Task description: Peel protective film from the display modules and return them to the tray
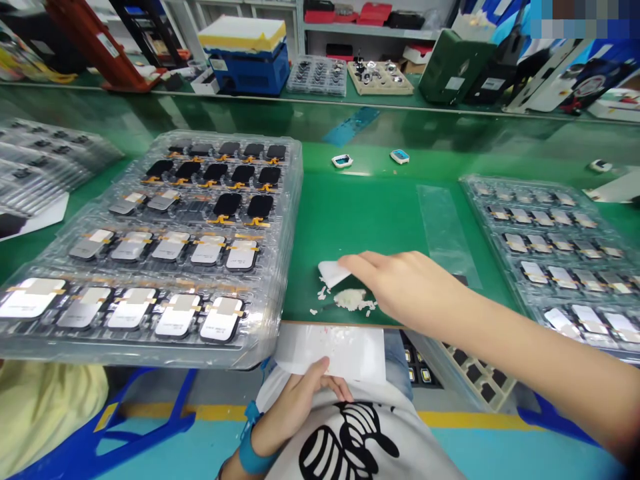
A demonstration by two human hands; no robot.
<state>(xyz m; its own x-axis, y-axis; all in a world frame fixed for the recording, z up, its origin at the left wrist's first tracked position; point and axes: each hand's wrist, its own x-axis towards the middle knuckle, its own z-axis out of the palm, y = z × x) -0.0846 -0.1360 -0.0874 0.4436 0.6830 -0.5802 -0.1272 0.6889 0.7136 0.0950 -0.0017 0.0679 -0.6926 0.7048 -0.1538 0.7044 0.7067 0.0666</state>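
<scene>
My right hand (387, 280) is closed on a small white pad (332, 273), pinched by its right side and resting on the green work mat (360, 220) near the front edge. Just below the pad lies a pile of white crumbs (350, 299), with loose bits scattered round it. Under the table edge, my left hand (313, 393) grips a white paper sheet (345, 353) at its near side, thumb on top. Small crumbs lie on the sheet. A blue strap (253, 443) circles my left wrist.
Stacked clear trays (265, 280) of small screens stand left, and another tray (545, 247) of screens right. Two small frames (343, 161) lie at the mat's back. A clear plastic film (445, 227) lies right of centre. A blue box (250, 67) sits on the back ledge.
</scene>
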